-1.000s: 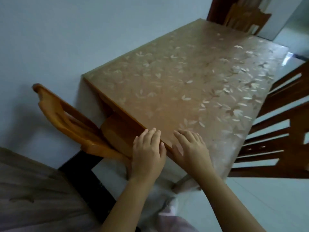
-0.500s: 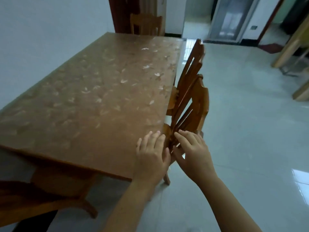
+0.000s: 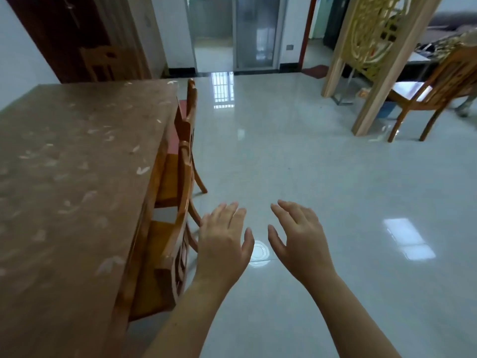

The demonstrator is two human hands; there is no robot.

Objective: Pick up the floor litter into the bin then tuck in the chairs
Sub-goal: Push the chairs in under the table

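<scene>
Head view, single frame.

Floor [image 3: 322,189]: pale grey glossy tile, fills centre and 3 to 6 o'clock. Window glare patches at 12 o'clock and at 4 o'clock; small round bright reflection between the wrists. No litter or bin identifiable.

Table [image 3: 72,177]: brown top w/ pale leaf-pattern cover, occupies 8 to 10 o'clock. Long edge runs twd 12 o'clock.

Near chair [image 3: 178,244]: orange-brown wood, seat pushed under table's right edge, backrest close to that edge, at 7 o'clock of centre.

Second chair [image 3: 189,130]: same wood, same side of table, further on twd 11 o'clock, also tucked in; rear leg splays onto floor.

End chair [image 3: 103,60]: at table's far end, 11 o'clock, against dark brown door [image 3: 64,34]. Partly hidden by tabletop.

Stray chair [image 3: 436,83]: wood, stands apart from table at 2 o'clock, on open floor behind carved screen [image 3: 374,47], a pale wood frame w/ gold fretwork.

Back wall: white, w/ glazed sliding door [image 3: 255,32] at 12 o'clock; wall socket to its right.

Left hand [image 3: 224,244]: palm down, fingers spread and extended, holding nothing; hovers just right of near chair's backrest, contact w/ it not discernible.

Right hand [image 3: 299,239]: palm down, fingers spread, empty, over bare floor, beside left hand w/ gap between.

Both forearms bare, enter from 6 o'clock.
</scene>
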